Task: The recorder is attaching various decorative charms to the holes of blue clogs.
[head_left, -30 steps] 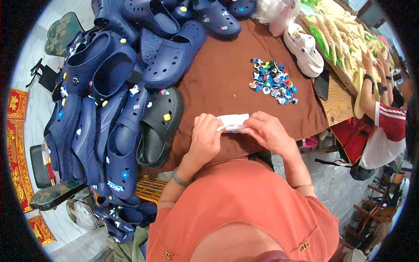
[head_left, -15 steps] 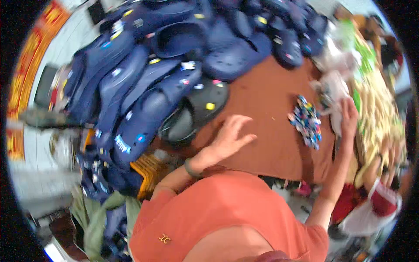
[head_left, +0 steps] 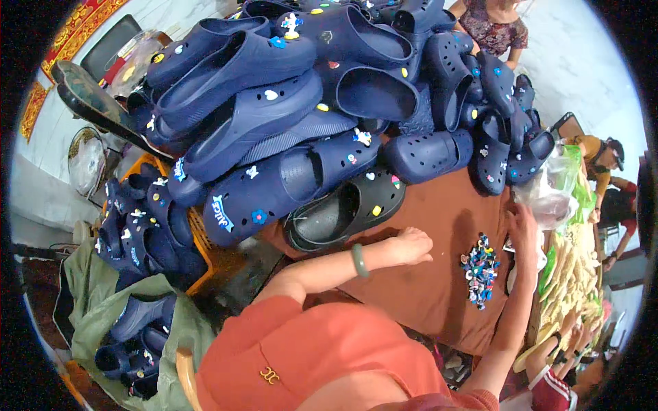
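My left hand [head_left: 410, 247], a green bangle [head_left: 360, 261] on its wrist, is over the brown cloth [head_left: 442, 205] with its fingers curled in. Nothing shows in it. Behind it lies a black clog [head_left: 329, 218] with small charms, its toe toward the right. My right hand [head_left: 524, 229] is beside a clear plastic bag [head_left: 554, 201], fingers stretched and slightly apart; what it touches is hard to make out. Left of that forearm is a small heap of colourful shoe charms [head_left: 481, 270]. Large navy clogs [head_left: 284, 175] with charms are piled at the back left.
An orange crate [head_left: 199, 233] of navy clogs stands at the left, above a green sack [head_left: 103, 288] holding more clogs. Pale, elongated items [head_left: 569, 264] cover a surface at the right. People are at the back [head_left: 495, 31] and right [head_left: 603, 161].
My left hand has moved right and nearer, its spread fingers now curled. My right hand is lower and farther left in the picture. The view has shifted, showing more of the people.
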A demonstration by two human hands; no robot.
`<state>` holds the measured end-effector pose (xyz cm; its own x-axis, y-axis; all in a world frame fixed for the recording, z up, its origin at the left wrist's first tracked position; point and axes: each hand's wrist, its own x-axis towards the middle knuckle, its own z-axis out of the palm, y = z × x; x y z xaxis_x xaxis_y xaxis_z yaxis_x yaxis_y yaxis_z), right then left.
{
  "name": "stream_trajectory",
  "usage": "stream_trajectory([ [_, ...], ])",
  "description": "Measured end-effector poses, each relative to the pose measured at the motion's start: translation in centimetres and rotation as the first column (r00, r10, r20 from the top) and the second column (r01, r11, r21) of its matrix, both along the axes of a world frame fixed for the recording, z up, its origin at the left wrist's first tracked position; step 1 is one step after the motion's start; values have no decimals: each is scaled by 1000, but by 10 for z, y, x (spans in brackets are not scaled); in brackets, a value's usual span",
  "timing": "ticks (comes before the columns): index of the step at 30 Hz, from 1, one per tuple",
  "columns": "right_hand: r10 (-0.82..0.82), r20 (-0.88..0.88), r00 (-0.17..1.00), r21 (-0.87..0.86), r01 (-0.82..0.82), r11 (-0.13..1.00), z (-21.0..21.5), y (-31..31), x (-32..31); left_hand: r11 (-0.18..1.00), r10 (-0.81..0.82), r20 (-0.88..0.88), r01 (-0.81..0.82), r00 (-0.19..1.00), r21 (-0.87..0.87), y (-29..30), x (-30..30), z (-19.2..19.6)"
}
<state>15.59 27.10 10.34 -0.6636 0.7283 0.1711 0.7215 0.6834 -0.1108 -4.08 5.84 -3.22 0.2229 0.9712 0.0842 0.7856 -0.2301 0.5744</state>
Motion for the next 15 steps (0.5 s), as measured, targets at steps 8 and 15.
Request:
stream_trajectory([
  [8, 372, 192, 908, 22, -383, 924, 14, 20, -143, 967, 236, 6, -236, 972, 92, 45, 16, -26],
  [15, 363, -110, 925, 223, -333, 916, 29, 103, -331, 960, 223, -41, -212, 974, 183, 53, 19, -44],
])
